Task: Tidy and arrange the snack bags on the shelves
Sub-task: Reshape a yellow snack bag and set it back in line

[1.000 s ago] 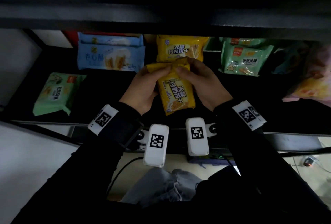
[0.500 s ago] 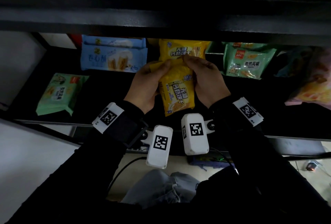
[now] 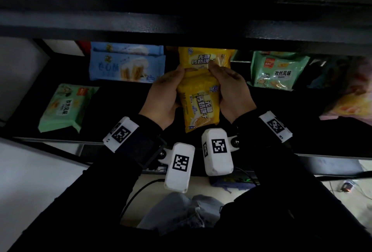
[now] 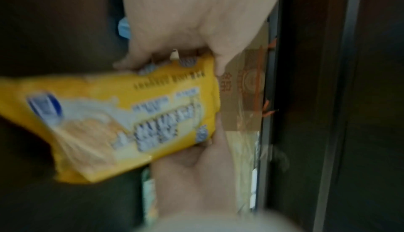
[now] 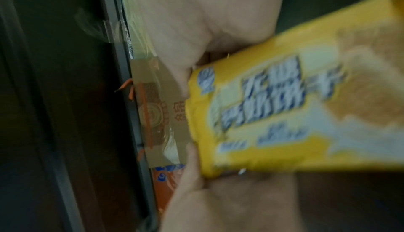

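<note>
- The shelf (image 3: 124, 98) carries blue, green and yellow snack bags along its back; another green bag (image 3: 64, 106) lies at front left.
- The held yellow bag (image 3: 199, 102) runs lengthwise away from the person, its far end just touching the standing yellow bag (image 3: 203, 58) straight ahead.
- The left hand (image 3: 163, 94) and right hand (image 3: 231, 90) clasp its far half from either side, equally near.

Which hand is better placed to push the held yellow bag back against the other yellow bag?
Probably the right hand: its fingertips already reach the rear yellow bag, while the left hand holds the held yellow bag lower on its side.
</note>
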Demonstrator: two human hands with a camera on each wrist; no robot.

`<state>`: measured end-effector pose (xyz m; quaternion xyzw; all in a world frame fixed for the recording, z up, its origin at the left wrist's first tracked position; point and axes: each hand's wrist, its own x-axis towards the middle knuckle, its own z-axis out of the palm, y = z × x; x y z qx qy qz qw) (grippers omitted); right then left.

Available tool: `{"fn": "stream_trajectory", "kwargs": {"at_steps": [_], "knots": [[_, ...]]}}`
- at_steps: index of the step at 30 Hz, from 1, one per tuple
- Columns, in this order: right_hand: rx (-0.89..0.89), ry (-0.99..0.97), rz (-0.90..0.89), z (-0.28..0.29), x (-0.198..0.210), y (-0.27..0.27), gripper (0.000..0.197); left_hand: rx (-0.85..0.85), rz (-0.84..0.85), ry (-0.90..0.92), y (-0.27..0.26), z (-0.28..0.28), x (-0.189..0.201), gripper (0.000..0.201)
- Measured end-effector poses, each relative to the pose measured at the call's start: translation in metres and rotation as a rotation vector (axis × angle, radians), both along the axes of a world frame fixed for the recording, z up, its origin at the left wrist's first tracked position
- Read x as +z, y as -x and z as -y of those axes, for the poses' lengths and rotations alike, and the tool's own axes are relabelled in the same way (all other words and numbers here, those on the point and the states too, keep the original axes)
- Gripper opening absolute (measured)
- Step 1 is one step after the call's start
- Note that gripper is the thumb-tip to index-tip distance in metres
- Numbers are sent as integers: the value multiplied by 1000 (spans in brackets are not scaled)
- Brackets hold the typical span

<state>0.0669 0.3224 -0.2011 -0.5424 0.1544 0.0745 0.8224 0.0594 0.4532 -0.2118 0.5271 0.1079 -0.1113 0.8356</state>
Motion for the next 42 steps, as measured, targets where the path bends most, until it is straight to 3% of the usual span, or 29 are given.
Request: {"fn": "stream_trajectory", "kwargs": {"at_steps": [2,5,7,10,12,15,21,26,29,35,42], "knots": [[59,3,31,1,-1,1,43,47,-7,-2,-2,-1,2,34],[235,203,98,2,-4,5,47,84,-54,93,-3,-4,6,40],[228,269,125,3,-6,6,47,70,-61,118,0,-6,7,42],[91,65,101,3,-5,6,43,-124,84,-33,11,-6,2,42],[32,-74,60,3,-2,5,46,-228,101,-174,20,-6,-4,56],[43,-115,25,1,1,4,47,-199,61,-246,26,-8,-10,63],[99,-127,27,0,-4,6,39,-135,40,-339,24,-13,-12,46],[10,-186,34,-8,-8,6,38,-201,67,-402,28,-24,-12,81],[-2,-203,29,-11,-11,5,38,-220,72,-409,29,-29,-13,87],[16,-247,5,-12,-16,0,42,-232,87,-441,25,-33,-19,73],[19,-247,-3,-4,-22,-5,41,-128,95,-441,22,-22,-26,49]]}}
